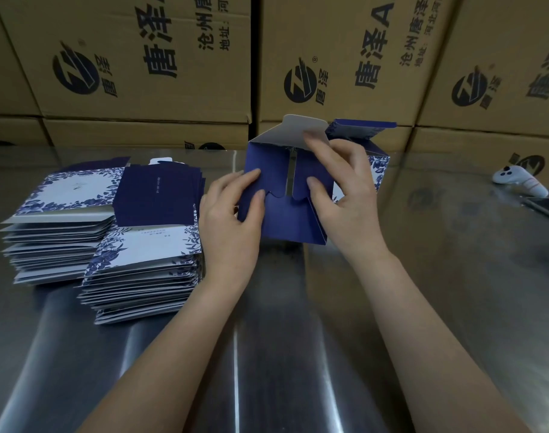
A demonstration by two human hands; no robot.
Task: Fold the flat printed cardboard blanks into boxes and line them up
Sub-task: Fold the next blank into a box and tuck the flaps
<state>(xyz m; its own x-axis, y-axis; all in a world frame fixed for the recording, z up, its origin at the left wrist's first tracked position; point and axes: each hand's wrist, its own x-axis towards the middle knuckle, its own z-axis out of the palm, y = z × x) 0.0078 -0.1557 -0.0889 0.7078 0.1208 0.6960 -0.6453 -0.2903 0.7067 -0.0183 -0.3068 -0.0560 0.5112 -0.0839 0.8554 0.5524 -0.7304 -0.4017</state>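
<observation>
A dark blue box blank [287, 220] is held up over the middle of the steel table, its bottom flaps turned toward me and partly folded in, with a narrow gap between two of them. My left hand [232, 214] grips its left edge, thumb and fingers pressing a flap. My right hand [339, 182] holds the right side, thumb on the other flap, fingers over a white inner flap [293, 131]. Behind my right hand stands a folded blue-and-white box [374, 165], mostly hidden. Two stacks of flat blue floral blanks [148, 245] [60, 220] lie to the left.
Large brown shipping cartons [160, 57] with black print form a wall along the table's far edge. A white handheld controller [520, 181] and a dark phone [545, 207] lie at the far right. The shiny steel table [267, 354] reflects the cartons.
</observation>
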